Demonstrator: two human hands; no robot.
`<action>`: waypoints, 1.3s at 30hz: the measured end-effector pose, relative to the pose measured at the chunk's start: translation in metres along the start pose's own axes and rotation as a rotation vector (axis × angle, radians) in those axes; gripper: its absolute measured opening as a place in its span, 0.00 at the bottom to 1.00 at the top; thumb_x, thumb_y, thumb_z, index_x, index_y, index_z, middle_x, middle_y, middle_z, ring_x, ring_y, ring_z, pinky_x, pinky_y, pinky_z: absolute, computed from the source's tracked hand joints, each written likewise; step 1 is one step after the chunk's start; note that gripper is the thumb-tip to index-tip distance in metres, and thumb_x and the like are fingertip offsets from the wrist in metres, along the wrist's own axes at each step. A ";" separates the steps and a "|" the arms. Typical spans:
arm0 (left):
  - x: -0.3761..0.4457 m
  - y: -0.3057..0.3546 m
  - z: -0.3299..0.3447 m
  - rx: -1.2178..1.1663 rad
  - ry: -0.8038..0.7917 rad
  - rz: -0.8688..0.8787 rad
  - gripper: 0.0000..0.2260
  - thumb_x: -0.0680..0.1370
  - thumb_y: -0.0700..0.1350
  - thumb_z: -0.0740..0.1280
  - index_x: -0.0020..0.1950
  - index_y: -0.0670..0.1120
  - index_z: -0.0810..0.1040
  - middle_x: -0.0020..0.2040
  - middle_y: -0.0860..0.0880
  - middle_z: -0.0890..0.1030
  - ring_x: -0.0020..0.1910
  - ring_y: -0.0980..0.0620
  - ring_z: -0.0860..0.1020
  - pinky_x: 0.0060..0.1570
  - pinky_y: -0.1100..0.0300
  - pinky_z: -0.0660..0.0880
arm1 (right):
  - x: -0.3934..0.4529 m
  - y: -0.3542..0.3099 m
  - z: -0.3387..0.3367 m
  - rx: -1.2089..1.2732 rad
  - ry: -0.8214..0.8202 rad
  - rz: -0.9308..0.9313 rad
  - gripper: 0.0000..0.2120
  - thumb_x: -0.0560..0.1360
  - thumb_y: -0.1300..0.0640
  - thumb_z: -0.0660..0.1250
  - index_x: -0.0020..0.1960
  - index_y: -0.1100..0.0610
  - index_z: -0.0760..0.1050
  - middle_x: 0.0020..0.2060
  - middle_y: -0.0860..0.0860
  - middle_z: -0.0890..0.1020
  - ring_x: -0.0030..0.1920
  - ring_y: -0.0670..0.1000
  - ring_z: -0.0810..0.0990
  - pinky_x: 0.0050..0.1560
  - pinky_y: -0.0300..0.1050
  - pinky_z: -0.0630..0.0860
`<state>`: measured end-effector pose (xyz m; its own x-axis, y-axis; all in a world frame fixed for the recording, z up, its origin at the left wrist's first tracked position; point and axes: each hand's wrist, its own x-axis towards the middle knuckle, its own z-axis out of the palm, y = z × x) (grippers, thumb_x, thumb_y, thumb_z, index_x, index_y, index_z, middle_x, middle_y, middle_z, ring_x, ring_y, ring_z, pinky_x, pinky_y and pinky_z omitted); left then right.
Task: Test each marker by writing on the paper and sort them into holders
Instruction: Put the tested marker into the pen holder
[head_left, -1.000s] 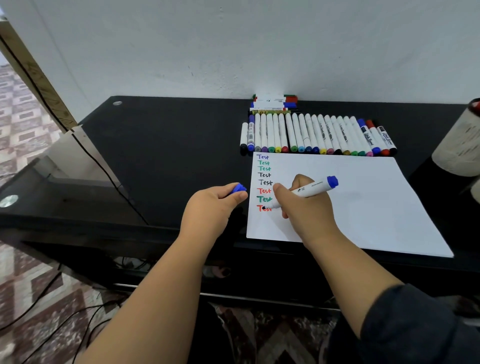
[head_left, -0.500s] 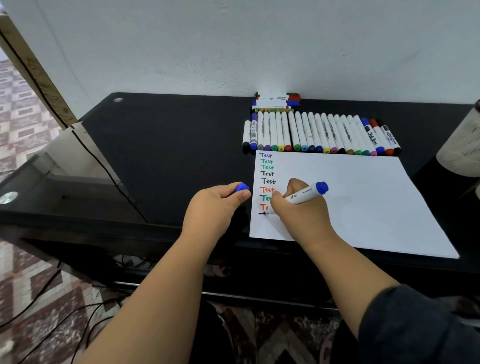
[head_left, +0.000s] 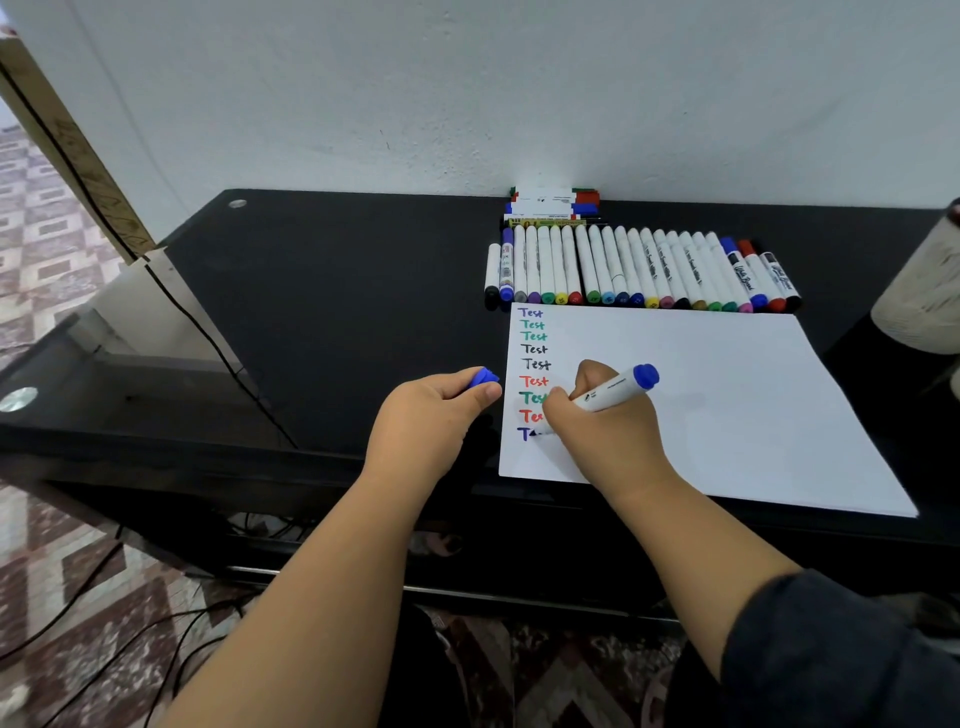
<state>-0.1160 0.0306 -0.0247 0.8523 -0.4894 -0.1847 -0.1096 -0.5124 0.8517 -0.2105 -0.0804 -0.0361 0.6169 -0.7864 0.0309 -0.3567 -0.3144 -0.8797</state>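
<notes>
Right hand (head_left: 597, 431) pinches the blue marker (head_left: 615, 391), tip on the paper (head_left: 727, 395); left hand (head_left: 434, 415) grips the cap (head_left: 483, 376) beside it. A fresh "T" just appeared, so this one writes.

A room in a home, it seems. A black glass desk (head_left: 322, 291) stands against a plain white wall (head_left: 467, 93). Patterned floor tiles (head_left: 36, 208) and loose cables (head_left: 104, 623) lie below.

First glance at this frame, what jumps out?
The right hand grips a white marker with a blue end, its tip on the paper starting a dark blue "T" under a column of coloured "Test" words. The left hand pinches the blue cap just off the paper's left edge. Behind the sheet lies a row of markers.
</notes>
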 end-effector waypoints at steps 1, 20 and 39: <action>0.000 0.000 0.000 0.001 -0.001 0.003 0.14 0.76 0.53 0.67 0.62 0.56 0.78 0.60 0.57 0.78 0.44 0.61 0.72 0.38 0.68 0.69 | 0.000 0.000 0.000 -0.004 0.000 -0.001 0.17 0.75 0.60 0.64 0.32 0.56 0.58 0.26 0.48 0.65 0.29 0.47 0.65 0.27 0.35 0.60; -0.001 0.001 -0.001 -0.039 -0.006 0.001 0.15 0.75 0.53 0.67 0.62 0.56 0.78 0.61 0.56 0.78 0.51 0.58 0.73 0.47 0.63 0.72 | -0.004 0.001 -0.001 0.014 0.061 -0.002 0.18 0.74 0.63 0.62 0.31 0.56 0.57 0.25 0.48 0.62 0.26 0.46 0.62 0.25 0.34 0.58; -0.012 0.010 -0.004 -0.002 -0.150 0.092 0.15 0.73 0.52 0.70 0.60 0.56 0.78 0.51 0.60 0.80 0.46 0.59 0.77 0.49 0.59 0.76 | 0.008 -0.013 -0.021 0.578 0.147 0.161 0.20 0.73 0.65 0.63 0.29 0.54 0.57 0.19 0.46 0.64 0.23 0.47 0.62 0.26 0.38 0.59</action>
<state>-0.1253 0.0347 -0.0121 0.7530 -0.6339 -0.1765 -0.1825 -0.4589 0.8695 -0.2153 -0.0938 -0.0141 0.4694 -0.8779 -0.0949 0.0259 0.1211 -0.9923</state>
